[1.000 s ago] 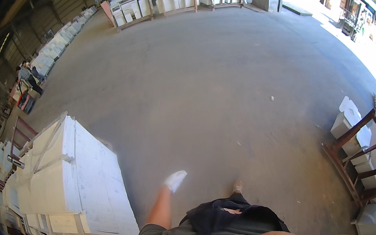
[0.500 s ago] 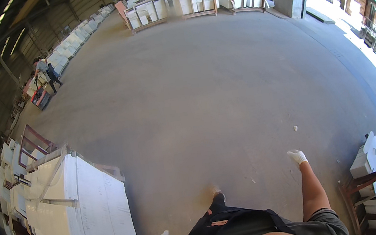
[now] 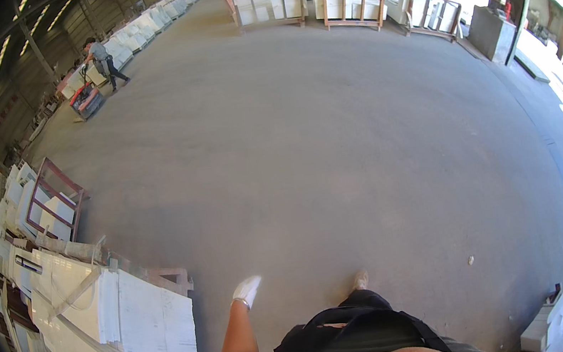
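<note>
While the slab stack (image 3: 153, 338) points lengthwise forward, I cannot tell whether the left fingers (image 3: 250, 286) are clenched.

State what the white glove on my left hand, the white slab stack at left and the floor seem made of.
Left-hand glove: probably soft fabric, matte white, fitting closely; blur hides any weave.
Slab stack: likely cut stone, fairly smooth, judging by flat pale faces and layered edges; engineered board is possible.
Floor: apparently concrete, dull and broadly even grey.

L hand (image 3: 247, 292) gloved wht, angled fwd-R | L forearm (image 3: 238, 335) bare, extd fwd | grip blurred
</note>
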Tool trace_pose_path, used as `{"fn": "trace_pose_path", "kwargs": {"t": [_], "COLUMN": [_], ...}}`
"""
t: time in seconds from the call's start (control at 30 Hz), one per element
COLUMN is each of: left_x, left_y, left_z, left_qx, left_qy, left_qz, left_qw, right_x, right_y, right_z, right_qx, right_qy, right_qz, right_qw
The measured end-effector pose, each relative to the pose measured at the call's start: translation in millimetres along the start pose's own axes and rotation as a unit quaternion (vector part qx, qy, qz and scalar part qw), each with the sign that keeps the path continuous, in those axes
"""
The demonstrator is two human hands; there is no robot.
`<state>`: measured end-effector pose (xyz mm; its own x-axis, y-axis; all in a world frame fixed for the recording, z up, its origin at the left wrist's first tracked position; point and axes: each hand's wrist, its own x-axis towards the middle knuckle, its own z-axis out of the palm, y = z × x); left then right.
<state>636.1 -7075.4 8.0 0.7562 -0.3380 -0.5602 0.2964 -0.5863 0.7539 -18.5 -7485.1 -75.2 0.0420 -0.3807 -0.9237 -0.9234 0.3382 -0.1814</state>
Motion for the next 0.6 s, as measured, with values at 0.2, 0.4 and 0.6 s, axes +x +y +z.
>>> {"fn": "trace_pose_path", "kwargs": {"t": [0.2, 0.4, 0.6], "left_x": [117.9, 130.0, 151.8], "left_y": [89.4, 102.8, 103.8], "left_z": [46.2, 4.3, -6.2], "left_qx": [-0.045, 0.085, -0.236], "left_qy": [0.021, -0.044, 0.224], "left_qz": [-0.026, -0.231, -0.233], "left_qw": [0.998, 0.968, 0.916], "right_x": [79.2, 170.1, 108.0], "right_y": [-156.6, -461.0, -913.1], "right_z": [-111.2, -141.7, -128.0], "right_qx": [0.043, -0.150, -0.275], "right_qy": [0.011, 0.034, 0.100], "right_qz": [0.089, -0.062, -0.422], "right_qw": [0.995, 0.986, 0.858]}}
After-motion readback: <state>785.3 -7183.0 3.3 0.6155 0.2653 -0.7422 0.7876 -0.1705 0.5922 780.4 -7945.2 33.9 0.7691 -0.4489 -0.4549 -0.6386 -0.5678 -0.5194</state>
